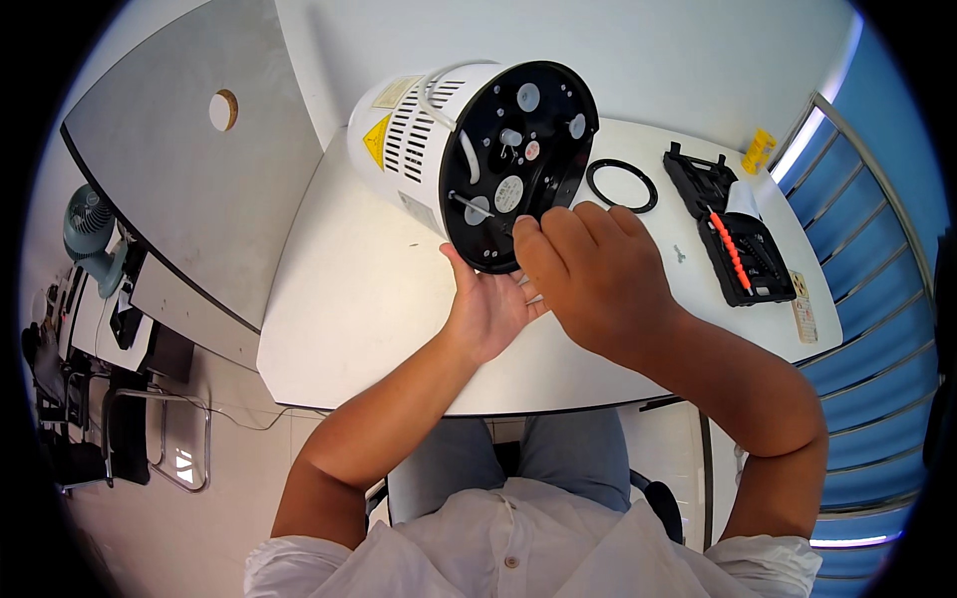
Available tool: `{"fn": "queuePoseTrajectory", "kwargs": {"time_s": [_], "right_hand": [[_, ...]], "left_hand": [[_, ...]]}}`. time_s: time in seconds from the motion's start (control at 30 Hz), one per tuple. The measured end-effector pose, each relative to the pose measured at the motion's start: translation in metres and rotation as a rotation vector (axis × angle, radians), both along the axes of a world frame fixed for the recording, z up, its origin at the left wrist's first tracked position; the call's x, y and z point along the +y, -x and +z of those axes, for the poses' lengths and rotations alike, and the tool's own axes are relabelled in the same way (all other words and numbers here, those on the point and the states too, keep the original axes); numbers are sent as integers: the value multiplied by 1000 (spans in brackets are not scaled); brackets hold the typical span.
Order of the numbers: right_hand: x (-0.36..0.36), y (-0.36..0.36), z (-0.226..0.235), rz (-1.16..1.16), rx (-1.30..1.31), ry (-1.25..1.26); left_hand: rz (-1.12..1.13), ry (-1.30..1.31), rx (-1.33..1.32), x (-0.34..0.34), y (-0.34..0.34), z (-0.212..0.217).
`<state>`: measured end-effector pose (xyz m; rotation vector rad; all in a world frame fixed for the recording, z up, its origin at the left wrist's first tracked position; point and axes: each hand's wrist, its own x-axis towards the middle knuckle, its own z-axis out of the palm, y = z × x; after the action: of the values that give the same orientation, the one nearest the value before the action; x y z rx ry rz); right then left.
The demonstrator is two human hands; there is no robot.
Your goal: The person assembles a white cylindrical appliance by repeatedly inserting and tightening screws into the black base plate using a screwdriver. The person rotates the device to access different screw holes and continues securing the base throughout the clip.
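1. head view, looking down: a white cylindrical appliance [429, 140] lies tipped on its side on the white surface [369, 299], its black round base plate [518, 164] turned toward the person
2. appliance sits toward the far middle of the surface, close to the white wall; slotted vents and a yellow triangular warning label [377, 141] show on its side
3. left hand [488, 309] is palm up under the lower edge of the base plate, fingers open and cupped against it, propping the appliance
4. right hand [598, 274] lies over the lower right edge of the base plate, fingers curled, fingertips [525, 231] pinched at the plate; whether they hold some small part cannot be told, it is hidden by the fingers
5. black ring [621, 185] lies flat on the surface just right of the appliance, apart from it
6. further right, an open black tool case [728, 234] with an orange-handled screwdriver [731, 249] lying in it
7. one small screw [679, 254] rests on the surface between the right hand and the case
8. small yellow object [759, 151] near the far right corner
9. grey panel with a round hole [224, 110] stands to the left of the surface; a desk fan [92, 231] sits beyond it at far left
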<state>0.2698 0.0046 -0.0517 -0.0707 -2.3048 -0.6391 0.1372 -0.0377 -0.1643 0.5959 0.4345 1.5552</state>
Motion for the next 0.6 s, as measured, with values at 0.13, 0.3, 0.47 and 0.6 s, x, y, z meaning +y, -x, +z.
{"fn": "queuePoseTrajectory", "kwargs": {"time_s": [0.13,0.3,0.47,0.6], "right_hand": [[3,3,5,38,-2,49],[14,8,12,74,40,-49],[16,4,33,103,-68,-57],[17,5,34,106,-95,-66]], "left_hand": [[-56,-2,-78,0,3,-1],[-125,-56,-122,1,6,-8],[-93,-71,-71,2,4,-8],[-59,-98,-49,1,3,-6]]}}
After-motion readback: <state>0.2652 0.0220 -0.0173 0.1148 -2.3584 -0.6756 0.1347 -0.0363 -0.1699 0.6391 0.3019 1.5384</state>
